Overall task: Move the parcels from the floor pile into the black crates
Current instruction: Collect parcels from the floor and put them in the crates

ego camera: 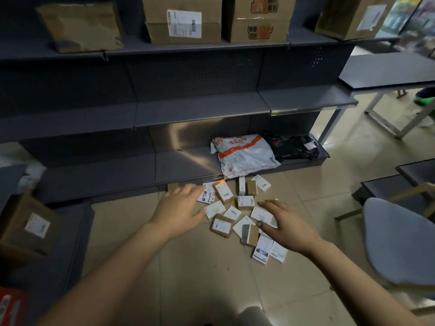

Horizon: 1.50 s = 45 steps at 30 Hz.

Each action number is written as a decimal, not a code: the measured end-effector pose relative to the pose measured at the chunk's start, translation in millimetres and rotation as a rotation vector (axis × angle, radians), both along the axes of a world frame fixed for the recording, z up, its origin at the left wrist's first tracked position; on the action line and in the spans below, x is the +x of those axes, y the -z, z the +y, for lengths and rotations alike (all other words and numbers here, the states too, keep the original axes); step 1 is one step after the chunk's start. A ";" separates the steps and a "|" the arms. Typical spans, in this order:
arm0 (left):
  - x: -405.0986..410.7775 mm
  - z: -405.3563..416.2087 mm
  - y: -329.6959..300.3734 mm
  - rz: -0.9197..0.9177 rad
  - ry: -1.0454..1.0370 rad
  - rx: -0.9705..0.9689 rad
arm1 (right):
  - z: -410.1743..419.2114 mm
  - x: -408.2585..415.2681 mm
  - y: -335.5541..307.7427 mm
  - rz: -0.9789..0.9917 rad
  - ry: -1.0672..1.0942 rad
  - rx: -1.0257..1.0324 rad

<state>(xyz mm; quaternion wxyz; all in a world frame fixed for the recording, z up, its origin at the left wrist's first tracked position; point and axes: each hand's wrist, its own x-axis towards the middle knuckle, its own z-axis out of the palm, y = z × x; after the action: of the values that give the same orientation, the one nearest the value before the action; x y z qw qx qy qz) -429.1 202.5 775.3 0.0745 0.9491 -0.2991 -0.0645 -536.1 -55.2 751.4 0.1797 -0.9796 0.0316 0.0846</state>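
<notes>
— What are the hands doing?

— I see both reaching down over the floor pile (237,212). The left hand (181,208) has its fingers straight and spread, fingertips touching a white parcel (206,196) at the pile's left edge; it holds nothing. The right hand (284,224) is spread wide too, fingers relaxed, lying over the white parcels on the pile's right side, with nothing gripped that I can make out.

— And the parcels themselves?

— Small boxes, some white with labels, some brown cardboard, scattered on the tiled floor (200,278) just in front of the bottom shelf (117,175) of a dark shelving unit. A brown labelled box (221,225) lies between my two hands.

— Around that?

— On the bottom shelf rest a grey mailer bag (242,156) with an orange stripe and a black bag (294,147) beside it. Large cardboard boxes (183,20) stand on the top shelf. A grey chair seat (400,241) is at the right.
</notes>
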 end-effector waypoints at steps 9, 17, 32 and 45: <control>149.7 -30.1 24.7 0.045 -0.033 0.048 | -51.3 142.7 27.8 0.083 0.030 0.030; 253.5 -46.2 46.8 0.161 -0.107 0.089 | -90.3 274.7 50.5 0.150 0.011 0.031; 411.2 -74.2 101.9 0.324 0.114 0.170 | -86.2 359.2 82.9 0.320 0.263 0.082; 451.1 -154.4 174.4 0.403 0.355 0.225 | -105.9 344.5 149.0 0.396 0.599 0.130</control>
<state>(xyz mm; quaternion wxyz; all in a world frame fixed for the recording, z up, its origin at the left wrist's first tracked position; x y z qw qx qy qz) 22.0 48.1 600.8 0.0141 0.8524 -0.4304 -0.2966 -191.7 -161.1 602.4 0.2486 -0.8781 0.3458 0.2180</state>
